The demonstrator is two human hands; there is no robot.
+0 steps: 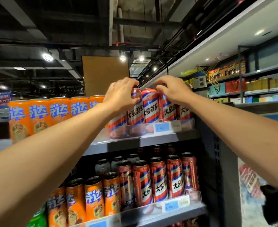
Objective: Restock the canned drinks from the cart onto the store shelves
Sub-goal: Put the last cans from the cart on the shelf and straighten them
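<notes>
Both arms reach up to the top shelf (135,141). My left hand (121,94) curls its fingers and thumb round the top of a red, white and blue striped can (135,110). My right hand (172,90) grips the top of another striped can (168,110) two places to the right. One striped can (151,105) stands untouched between the two. More striped cans stand to the right behind my right wrist. The cart is out of view.
Orange cans (40,115) fill the top shelf to the left. The lower shelf (159,212) holds orange cans (94,199), striped cans (158,179) and dark cans behind. Blue price tags (162,127) sit on the shelf rails. Another shelving unit (258,89) stands at the right.
</notes>
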